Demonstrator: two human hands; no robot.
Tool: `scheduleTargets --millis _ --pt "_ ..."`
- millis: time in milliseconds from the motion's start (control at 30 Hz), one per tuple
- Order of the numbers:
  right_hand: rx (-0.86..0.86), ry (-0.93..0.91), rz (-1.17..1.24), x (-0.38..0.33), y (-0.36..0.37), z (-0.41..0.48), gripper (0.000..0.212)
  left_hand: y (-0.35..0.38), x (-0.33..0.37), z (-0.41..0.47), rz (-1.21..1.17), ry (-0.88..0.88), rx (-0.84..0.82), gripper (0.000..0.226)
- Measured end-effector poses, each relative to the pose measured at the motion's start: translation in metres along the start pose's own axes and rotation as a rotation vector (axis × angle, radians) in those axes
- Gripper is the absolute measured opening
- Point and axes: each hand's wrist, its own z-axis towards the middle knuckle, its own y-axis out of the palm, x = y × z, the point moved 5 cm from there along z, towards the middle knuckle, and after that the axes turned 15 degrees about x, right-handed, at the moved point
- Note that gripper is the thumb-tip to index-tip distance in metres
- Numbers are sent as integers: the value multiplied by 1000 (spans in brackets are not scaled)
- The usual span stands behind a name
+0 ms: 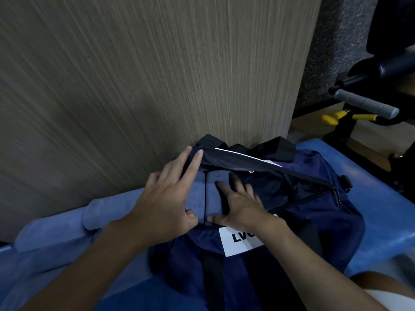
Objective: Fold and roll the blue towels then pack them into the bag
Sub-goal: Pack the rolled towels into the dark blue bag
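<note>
Wood-grain wall [134, 86] behind blue padded mat [381, 221]; unzipped navy duffel bag [314, 221] holds soft rolled blue towel [195, 198]; left hand [166, 198], right hand [240, 207] flat, straight-fingered, pressing it.

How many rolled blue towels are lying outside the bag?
2. The near roll lies just left of the bag. The far roll lies farther left, at the picture's edge. Others may be hidden, and more towel shows inside the bag.
</note>
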Motion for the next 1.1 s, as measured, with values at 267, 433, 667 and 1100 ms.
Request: scheduleTargets --millis 267,433,667,1100 --pt "21 -184 -109 -4 11 -1 87 -1 0 -2 0 10 0 116" --pt "119 -330 -202 -17 5 -5 77 2 0 -3 -2 10 -1 114" --pt "29 -343 -194 -16 11 -6 78 5 0 -6 -12 12 2 112" --pt "423 -476 -114 -31 -19 -45 38 9 -9 -23 -224 -89 -20 76"
